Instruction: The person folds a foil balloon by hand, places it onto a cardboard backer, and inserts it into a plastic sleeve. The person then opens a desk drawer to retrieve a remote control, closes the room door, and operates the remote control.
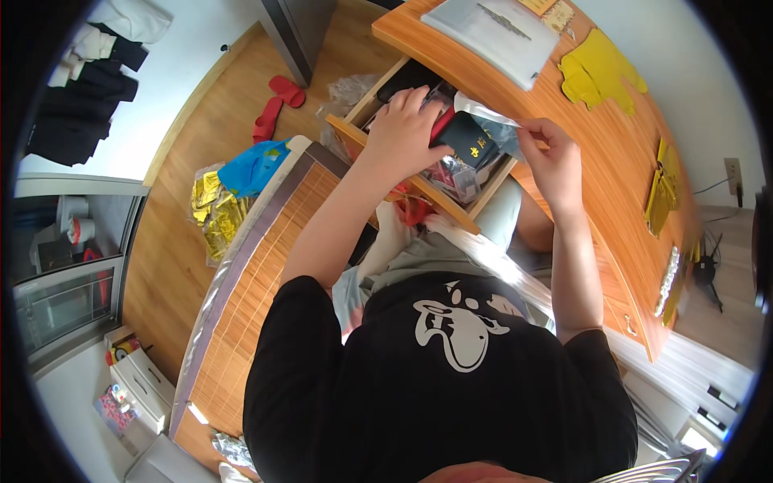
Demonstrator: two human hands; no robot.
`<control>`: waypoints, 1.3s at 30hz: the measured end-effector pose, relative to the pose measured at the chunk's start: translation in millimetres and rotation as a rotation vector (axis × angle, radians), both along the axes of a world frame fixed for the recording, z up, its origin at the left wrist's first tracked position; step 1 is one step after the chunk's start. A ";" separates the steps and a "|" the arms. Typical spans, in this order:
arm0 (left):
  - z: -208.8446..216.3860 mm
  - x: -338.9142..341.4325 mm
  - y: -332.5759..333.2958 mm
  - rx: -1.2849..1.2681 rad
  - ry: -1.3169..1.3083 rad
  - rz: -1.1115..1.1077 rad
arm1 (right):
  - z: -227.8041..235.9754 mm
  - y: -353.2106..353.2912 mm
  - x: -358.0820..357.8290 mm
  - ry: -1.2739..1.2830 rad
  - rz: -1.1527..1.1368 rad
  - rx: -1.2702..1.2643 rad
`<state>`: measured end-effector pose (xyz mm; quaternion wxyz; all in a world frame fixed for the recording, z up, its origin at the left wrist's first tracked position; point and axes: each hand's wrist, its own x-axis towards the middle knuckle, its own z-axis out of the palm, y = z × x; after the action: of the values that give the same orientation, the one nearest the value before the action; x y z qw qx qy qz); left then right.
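A wooden drawer (pixel 456 211) stands pulled out from the desk, full of small things. My left hand (pixel 407 133) lies over its left side, fingers spread and thumb apart. It rests on or just above the contents, and what is under the palm is hidden. My right hand (pixel 554 157), at the drawer's right side, pinches the edge of a translucent plastic bag (pixel 506 138) between thumb and fingers. Between the hands lies a dark green booklet (pixel 469 138) with gold lettering. A red object (pixel 442 125) shows beside it, and clear plastic packages (pixel 463 181) sit nearer me.
The curved wooden desk (pixel 600 153) carries a clear plastic folder (pixel 495 36) and yellow crumpled sheets (pixel 600 68). Left of me is a bed with a bamboo mat (pixel 266 266). Red slippers (pixel 278 105) and gold and blue wrappings (pixel 229 201) lie on the floor.
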<state>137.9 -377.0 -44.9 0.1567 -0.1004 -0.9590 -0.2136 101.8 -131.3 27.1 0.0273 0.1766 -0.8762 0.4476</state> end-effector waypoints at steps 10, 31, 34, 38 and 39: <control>6.6 18.2 -37.4 -0.054 -0.103 0.156 | -22.4 -17.4 22.9 0.092 0.367 0.285; 11.0 8.7 -27.7 -0.164 -0.354 0.215 | -72.0 -83.0 -6.9 0.584 0.739 0.269; 3.8 5.3 -37.4 -0.147 0.006 0.210 | -68.7 -79.6 -11.6 0.537 0.749 0.285; 0.4 -8.2 -42.8 -0.073 -0.106 -0.004 | -73.8 -55.4 -17.7 0.491 0.702 0.365; 1.5 -11.1 -42.6 -0.061 -0.127 -0.080 | -79.1 -58.6 -16.7 0.542 0.701 0.314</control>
<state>126.8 -419.6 -43.4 0.0837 -0.1296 -0.9683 -0.1964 85.1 -190.0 -52.0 0.0752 0.5743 -0.7822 0.2294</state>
